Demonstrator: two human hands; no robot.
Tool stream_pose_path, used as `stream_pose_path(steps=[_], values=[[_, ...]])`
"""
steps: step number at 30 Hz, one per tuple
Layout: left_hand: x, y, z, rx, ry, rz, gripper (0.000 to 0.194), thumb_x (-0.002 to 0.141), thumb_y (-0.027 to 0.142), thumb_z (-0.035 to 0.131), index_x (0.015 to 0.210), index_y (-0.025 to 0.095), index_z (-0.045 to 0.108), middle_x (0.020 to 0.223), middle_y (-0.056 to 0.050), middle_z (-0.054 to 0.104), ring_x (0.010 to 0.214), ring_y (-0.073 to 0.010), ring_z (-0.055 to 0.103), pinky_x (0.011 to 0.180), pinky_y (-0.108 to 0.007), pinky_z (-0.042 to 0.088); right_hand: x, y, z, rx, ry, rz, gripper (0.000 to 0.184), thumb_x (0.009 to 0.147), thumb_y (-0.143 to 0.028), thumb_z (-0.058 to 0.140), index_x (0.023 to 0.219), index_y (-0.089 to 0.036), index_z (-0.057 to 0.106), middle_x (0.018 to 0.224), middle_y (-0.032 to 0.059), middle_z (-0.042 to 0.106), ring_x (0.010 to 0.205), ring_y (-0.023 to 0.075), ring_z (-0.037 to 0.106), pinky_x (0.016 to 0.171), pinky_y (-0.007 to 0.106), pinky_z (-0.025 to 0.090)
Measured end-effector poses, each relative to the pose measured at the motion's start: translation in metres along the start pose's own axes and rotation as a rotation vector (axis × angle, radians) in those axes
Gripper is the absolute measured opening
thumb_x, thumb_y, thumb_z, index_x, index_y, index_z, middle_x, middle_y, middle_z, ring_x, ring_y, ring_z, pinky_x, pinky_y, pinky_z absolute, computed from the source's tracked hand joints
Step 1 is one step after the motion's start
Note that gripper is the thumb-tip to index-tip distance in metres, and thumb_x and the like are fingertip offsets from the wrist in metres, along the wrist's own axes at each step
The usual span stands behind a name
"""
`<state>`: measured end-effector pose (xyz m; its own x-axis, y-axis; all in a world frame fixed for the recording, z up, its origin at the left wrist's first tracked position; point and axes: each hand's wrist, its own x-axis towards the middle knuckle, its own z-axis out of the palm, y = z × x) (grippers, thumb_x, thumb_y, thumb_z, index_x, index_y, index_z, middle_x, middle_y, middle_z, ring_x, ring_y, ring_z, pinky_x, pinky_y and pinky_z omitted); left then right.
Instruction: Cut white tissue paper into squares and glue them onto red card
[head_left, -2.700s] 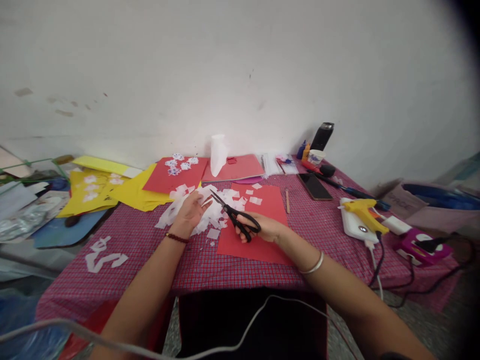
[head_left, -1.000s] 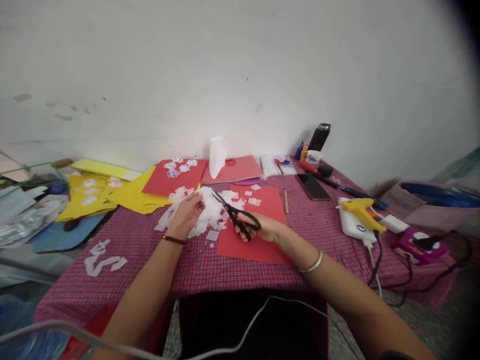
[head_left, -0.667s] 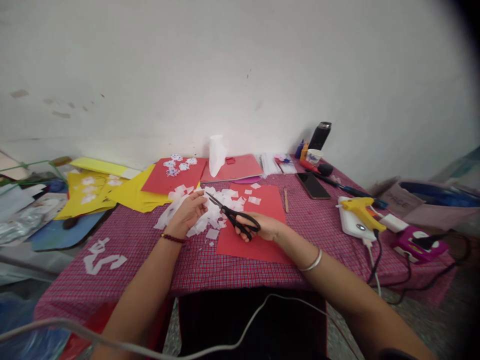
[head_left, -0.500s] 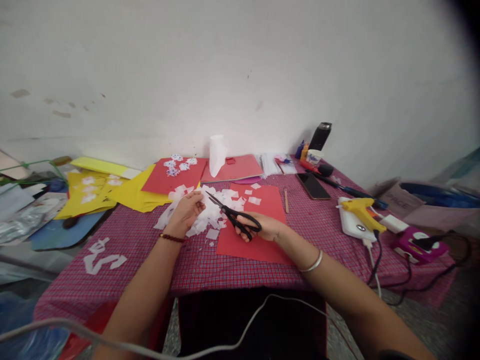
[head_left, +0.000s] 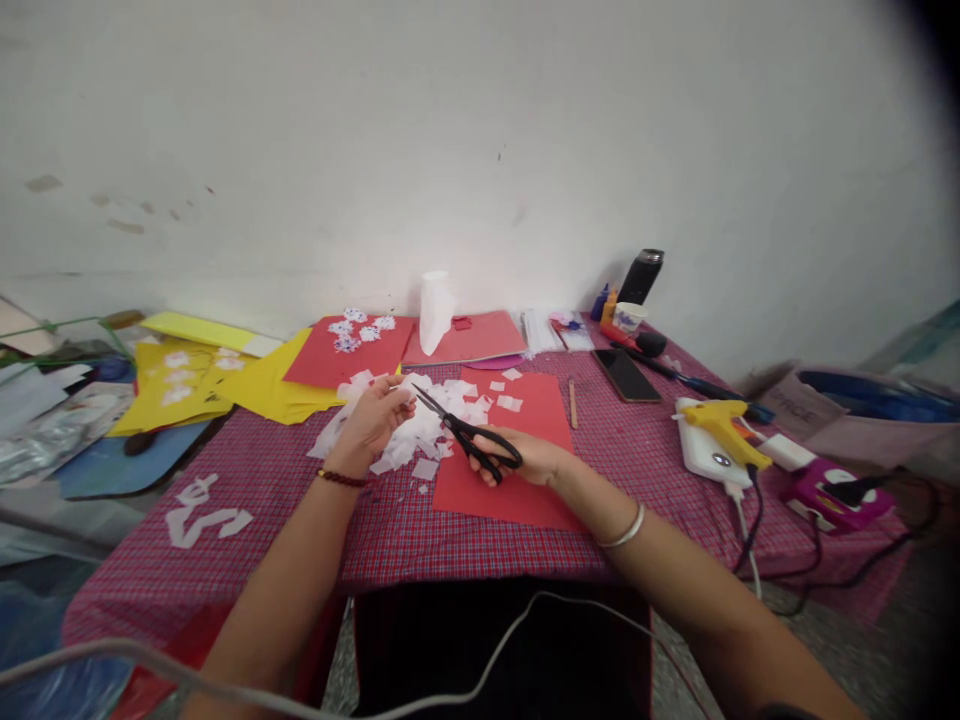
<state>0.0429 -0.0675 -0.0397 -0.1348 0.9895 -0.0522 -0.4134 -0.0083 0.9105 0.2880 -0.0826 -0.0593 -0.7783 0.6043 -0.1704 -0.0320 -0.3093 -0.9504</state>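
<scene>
My right hand (head_left: pixel 517 455) has its fingers through the loops of the black scissors (head_left: pixel 466 428), whose blades point up and left toward my other hand. At the blade tips, my left hand (head_left: pixel 376 415) is closed in a pinch on what looks like a small piece of white paper (head_left: pixel 409 388). It blends into the heap of white paper pieces (head_left: pixel 420 430) beneath, so its outline is hard to make out. Under the scissors lies a red sheet (head_left: pixel 491 495) with a few cut white squares (head_left: pixel 509 403) on it.
A red sheet with white-and-blue paper flowers (head_left: pixel 346 343) and yellow sheets (head_left: pixel 281 385) lie left. White paper roll (head_left: pixel 435 310) stands at the back. Rightward are a wooden stick (head_left: pixel 573 404), phone (head_left: pixel 627 375), yellow glue gun (head_left: pixel 716 428) and cords. A pale cable (head_left: pixel 495 660) crosses in front.
My left hand's fingers have drawn together from a looser spread and shifted slightly. The scissor tips have moved a little to the left, closer to it. My right hand keeps its grip.
</scene>
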Motion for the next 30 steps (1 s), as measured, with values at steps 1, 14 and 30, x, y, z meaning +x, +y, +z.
stream_pose_path(steps=[1,14,30], values=[[-0.001,-0.001,0.001,0.020,-0.014,0.005,0.031,0.060,0.010,0.077,0.086,0.016,0.061,0.066,0.002,0.062,0.054,-0.0083,0.057,0.054,-0.018,0.046,0.000,0.000,0.000,-0.002,-0.001,-0.008,0.053,0.076,-0.060,0.073,0.099,-0.016,0.053,0.076,0.0002,0.063,0.052,0.0082,0.057,0.046,0.019,0.042],[-0.004,-0.009,0.009,0.244,-0.071,0.016,0.049,0.059,0.018,0.077,0.105,0.016,0.059,0.066,0.002,0.061,0.054,-0.0108,0.055,0.054,-0.023,0.044,0.002,0.000,0.002,0.014,0.044,0.002,0.057,0.073,-0.063,0.074,0.099,-0.016,0.054,0.072,-0.0008,0.062,0.048,0.0072,0.055,0.044,0.019,0.042],[-0.004,-0.013,0.010,0.348,-0.085,0.025,0.059,0.058,0.020,0.074,0.113,0.013,0.054,0.062,0.005,0.058,0.056,-0.0110,0.056,0.060,-0.024,0.045,0.007,0.008,0.000,0.045,0.108,-0.033,0.053,0.074,-0.060,0.075,0.098,-0.017,0.055,0.068,-0.0022,0.062,0.044,0.0070,0.054,0.039,0.018,0.041]])
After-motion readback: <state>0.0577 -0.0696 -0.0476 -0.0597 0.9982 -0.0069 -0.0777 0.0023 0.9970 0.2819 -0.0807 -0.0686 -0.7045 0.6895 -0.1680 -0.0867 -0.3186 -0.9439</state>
